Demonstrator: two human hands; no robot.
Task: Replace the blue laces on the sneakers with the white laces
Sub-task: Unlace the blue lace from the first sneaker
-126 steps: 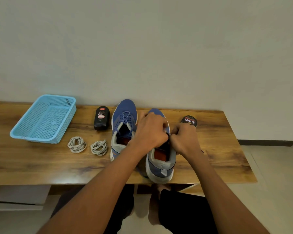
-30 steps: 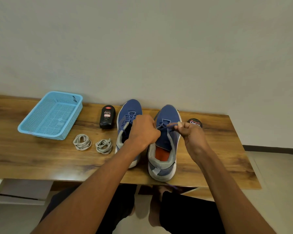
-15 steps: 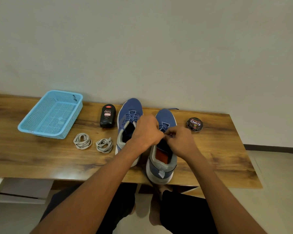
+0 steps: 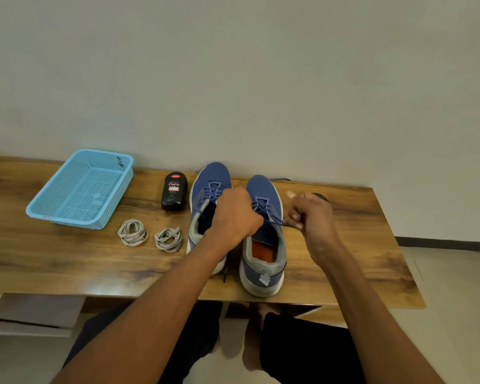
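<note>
basket: a blue basket (image 4: pixel 79 189) sits at the far left of the table (image 4: pixel 67 261); nothing can be seen in it
white laces: two coiled bundles, the first white lace (image 4: pixel 132 233) and the second white lace (image 4: pixel 168 239), lie side by side near the basket and just left of the shoes; no hand touches them
bottle: a black bottle (image 4: pixel 174 191) stands behind the bundles, beside the left shoe
left shoe: the left shoe (image 4: pixel 209 189) points its toe at the wall; its blue lace is laced up
left hand: the left hand (image 4: pixel 234 217) rests on top, between the two shoes; its fingers are curled down; what they hold is hidden under the hand
right shoe: the right shoe (image 4: pixel 262 234) also runs toe to wall, heel toward the person; some blue lace (image 4: pixel 275 218) is crossed near the toe; the holes near the opening look bare
lace line: a piece of blue lace runs from the middle of the right shoe out to the right, into the right hand
right hand: the right hand (image 4: pixel 311 214) is just right of the shoe and nearer to the loose lace; its fingers (image 4: pixel 297 217) are curled and pinch the lace
next pull: it looks like the pull should go to the right, away from the shoe
</note>
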